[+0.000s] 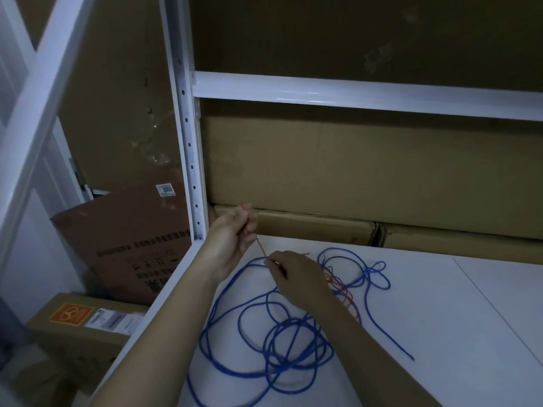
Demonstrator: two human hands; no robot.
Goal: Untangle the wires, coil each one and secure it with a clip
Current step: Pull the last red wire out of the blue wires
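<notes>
A long blue wire [293, 342] lies in loose tangled loops on the white shelf board [440, 333]. A thin red wire [261, 247] runs taut between my two hands; more of it lies bunched under my right forearm [346, 295], mixed with the blue loops. My left hand [235, 236] is raised near the shelf's back left corner and holds the red wire's end, with a bit of red showing above its fingers. My right hand [293, 274] pinches the same red wire lower down, just above the board. No clip is in view.
Brown cardboard boxes [367, 171] stand stacked along the back of the shelf. A white perforated upright [191, 160] and a crossbeam [352, 92] frame it. More cartons [126, 236] lean and lie on the floor to the left, beyond the board's edge.
</notes>
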